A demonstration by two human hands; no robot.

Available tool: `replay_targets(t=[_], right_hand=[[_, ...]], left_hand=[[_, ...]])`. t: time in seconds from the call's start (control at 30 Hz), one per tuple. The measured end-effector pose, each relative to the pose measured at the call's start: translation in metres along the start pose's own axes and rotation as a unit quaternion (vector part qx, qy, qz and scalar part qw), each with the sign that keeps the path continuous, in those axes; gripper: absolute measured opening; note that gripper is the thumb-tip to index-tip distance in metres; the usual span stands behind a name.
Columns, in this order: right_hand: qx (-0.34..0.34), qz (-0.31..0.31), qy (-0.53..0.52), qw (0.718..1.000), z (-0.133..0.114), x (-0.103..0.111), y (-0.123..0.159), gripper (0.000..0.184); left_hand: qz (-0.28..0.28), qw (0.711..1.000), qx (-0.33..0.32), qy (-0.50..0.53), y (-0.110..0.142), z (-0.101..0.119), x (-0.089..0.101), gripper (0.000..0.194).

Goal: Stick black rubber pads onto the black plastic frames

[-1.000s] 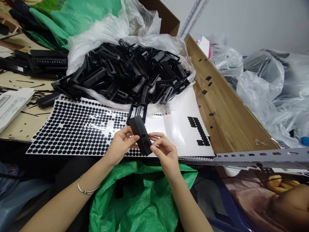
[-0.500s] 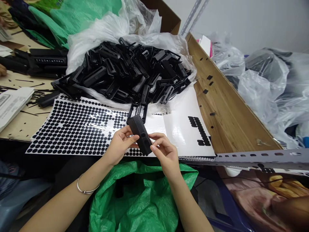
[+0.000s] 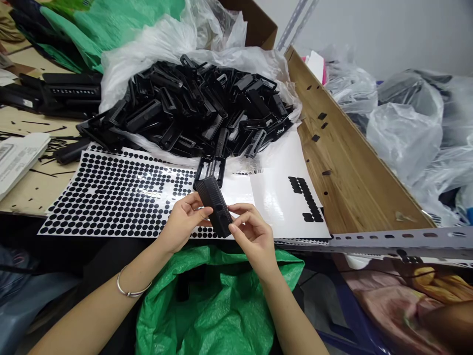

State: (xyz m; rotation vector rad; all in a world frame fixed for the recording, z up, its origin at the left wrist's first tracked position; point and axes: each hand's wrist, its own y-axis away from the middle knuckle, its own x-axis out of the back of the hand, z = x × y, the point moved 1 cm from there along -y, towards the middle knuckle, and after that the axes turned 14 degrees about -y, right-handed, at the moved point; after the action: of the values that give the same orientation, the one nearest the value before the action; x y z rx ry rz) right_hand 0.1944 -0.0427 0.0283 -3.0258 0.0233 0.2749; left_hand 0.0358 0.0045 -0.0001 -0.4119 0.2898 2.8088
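Observation:
Between my two hands is a black plastic part (image 3: 213,199), long and boxy, with a carbon-fibre-like texture and two round spots near its lower end. My left hand (image 3: 185,221) pinches its left side, thumb on top. At the lower right end, my right hand (image 3: 255,237) grips it with thumb and fingertips. Just beyond lie black frame-like pieces (image 3: 201,170). Under the hands are white sheets (image 3: 121,197) with rows of round black stickers. An open green woven bag (image 3: 221,305) sits below my hands, a dark item inside it.
A heap of similar black parts (image 3: 177,103) fills a clear plastic bag (image 3: 114,79) at the back. To the right run a wooden board (image 3: 351,172) and a perforated metal rail (image 3: 399,238). Plastic bags (image 3: 406,128) stand beyond. A white box (image 3: 22,158) lies left.
My right thumb has shifted slightly left on the part; otherwise my hands keep nearly the same hold. Another person's hand at the far left edge has gone from view.

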Motion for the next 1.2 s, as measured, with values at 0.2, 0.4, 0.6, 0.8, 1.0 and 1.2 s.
replay_targets(t=[0.2, 0.4, 0.6, 0.8, 1.0, 1.2], right_hand=[[0.006, 0.005, 0.008, 1.0, 0.002, 0.001, 0.001, 0.014], [0.025, 0.013, 0.048, 0.998, 0.001, -0.002, 0.003, 0.025], [0.006, 0.013, 0.049, 0.999, 0.003, 0.005, -0.001, 0.026], [-0.117, -0.051, -0.072, 0.989, 0.015, 0.01, -0.008, 0.053], [-0.133, -0.134, -0.053, 0.981, 0.02, 0.002, -0.006, 0.043], [-0.157, -0.279, -0.087, 0.943, 0.018, 0.026, -0.009, 0.078]], left_hand=[[0.001, 1.0, 0.003, -0.01, 0.001, 0.0, 0.0, 0.03], [0.003, 0.999, -0.001, -0.042, -0.001, -0.001, 0.002, 0.031], [0.006, 0.998, -0.006, -0.067, -0.001, -0.002, 0.005, 0.027], [-0.064, 0.995, 0.004, -0.076, 0.0, -0.001, 0.002, 0.027], [-0.064, 0.996, 0.015, -0.059, -0.001, -0.002, 0.001, 0.029], [-0.087, 0.994, 0.045, -0.049, -0.001, -0.003, 0.004, 0.032]])
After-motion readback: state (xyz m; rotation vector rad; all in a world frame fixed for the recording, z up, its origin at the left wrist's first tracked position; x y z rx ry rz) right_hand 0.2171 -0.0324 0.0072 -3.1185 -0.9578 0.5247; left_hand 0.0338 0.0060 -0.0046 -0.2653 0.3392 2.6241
